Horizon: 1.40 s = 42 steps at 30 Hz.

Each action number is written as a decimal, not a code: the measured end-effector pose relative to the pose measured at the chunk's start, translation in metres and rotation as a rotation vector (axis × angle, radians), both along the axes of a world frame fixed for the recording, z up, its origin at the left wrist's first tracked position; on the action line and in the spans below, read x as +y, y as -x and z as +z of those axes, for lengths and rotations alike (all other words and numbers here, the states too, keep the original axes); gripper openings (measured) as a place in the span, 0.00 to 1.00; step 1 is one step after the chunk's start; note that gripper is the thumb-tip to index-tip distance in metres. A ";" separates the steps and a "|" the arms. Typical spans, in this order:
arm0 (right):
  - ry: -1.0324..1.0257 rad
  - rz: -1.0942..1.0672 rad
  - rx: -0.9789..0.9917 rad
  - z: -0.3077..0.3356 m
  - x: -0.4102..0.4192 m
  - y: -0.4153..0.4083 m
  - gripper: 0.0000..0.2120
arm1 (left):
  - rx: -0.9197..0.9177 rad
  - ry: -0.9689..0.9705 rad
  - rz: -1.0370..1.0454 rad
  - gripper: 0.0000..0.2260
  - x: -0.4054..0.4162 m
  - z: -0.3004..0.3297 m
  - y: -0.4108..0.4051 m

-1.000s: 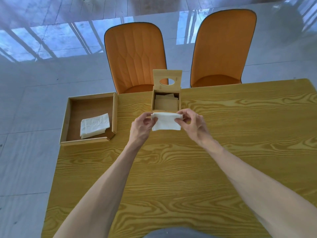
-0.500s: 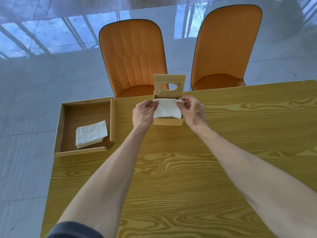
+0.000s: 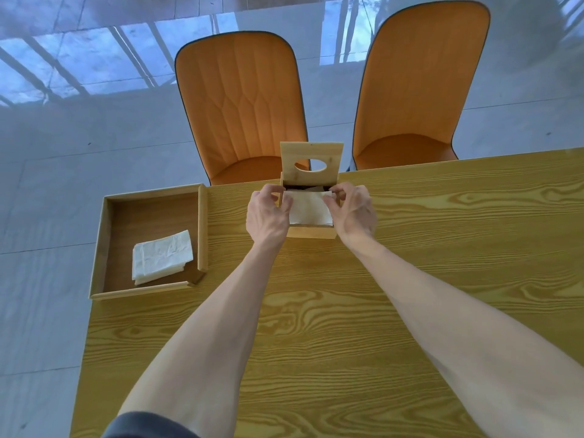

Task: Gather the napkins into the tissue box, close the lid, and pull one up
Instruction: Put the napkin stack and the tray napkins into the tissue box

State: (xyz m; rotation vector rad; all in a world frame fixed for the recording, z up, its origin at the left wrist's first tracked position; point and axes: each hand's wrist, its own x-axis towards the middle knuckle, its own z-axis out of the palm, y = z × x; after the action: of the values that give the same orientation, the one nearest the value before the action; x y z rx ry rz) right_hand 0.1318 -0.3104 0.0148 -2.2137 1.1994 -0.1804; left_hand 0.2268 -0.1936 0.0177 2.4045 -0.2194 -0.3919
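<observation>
The napkin [image 3: 309,207], a folded white square, is stretched between both hands over the open mouth of the tissue box [image 3: 311,232], which stands on the desk [image 3: 410,279] near its far edge, at twelve o'clock from the person; the left hand [image 3: 268,213] pinches its left edge between thumb and fingers, and the right hand [image 3: 352,210] pinches the right edge the same way, so both are grasping the one napkin; it looks to me as if it is about to be lowered in. What could go wrong, I'd judge: the napkin is about as wide as the opening, so an edge may catch on the box wall and crumple or ride up instead of lying flat; pressing down on one side could also tip or push the light box toward the desk's far edge; and the lid [image 3: 311,162], standing upright behind with its oval hole, might drop onto the fingers if bumped. Inside the box some folded paper shows in the dark gap behind the napkin, though how much I cannot tell; at nine o'clock the wooden tray [image 3: 151,213] holds a small stack of napkins [image 3: 161,257] in its near right corner, not yet gathered.
</observation>
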 end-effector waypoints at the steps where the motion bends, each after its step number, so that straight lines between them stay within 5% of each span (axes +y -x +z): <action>1: 0.003 0.000 -0.007 -0.001 0.000 0.000 0.16 | 0.002 0.004 0.002 0.12 -0.001 -0.001 0.001; 11: -0.098 -0.023 0.020 -0.002 0.002 0.010 0.25 | 0.139 -0.080 0.025 0.24 0.009 -0.004 0.009; 23: 0.130 0.169 -0.244 0.037 0.040 0.030 0.10 | 0.181 -0.125 -0.053 0.14 0.073 0.049 0.026; 36: -0.316 0.477 -0.104 0.036 0.192 -0.033 0.19 | 0.153 -0.152 0.250 0.19 0.235 0.052 -0.023; 39: -0.404 0.530 -0.028 0.033 0.219 -0.064 0.14 | 0.200 -0.112 0.289 0.21 0.255 0.043 -0.044; 42: -0.436 0.496 0.031 0.034 0.244 -0.094 0.22 | 0.267 -0.078 0.296 0.22 0.270 0.033 -0.064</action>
State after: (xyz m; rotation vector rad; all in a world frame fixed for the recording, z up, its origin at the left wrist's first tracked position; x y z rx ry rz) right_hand 0.2258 -0.0665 0.0483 -2.0445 0.5962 0.2919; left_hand 0.2904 0.0763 0.0511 2.3808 0.2725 -0.5834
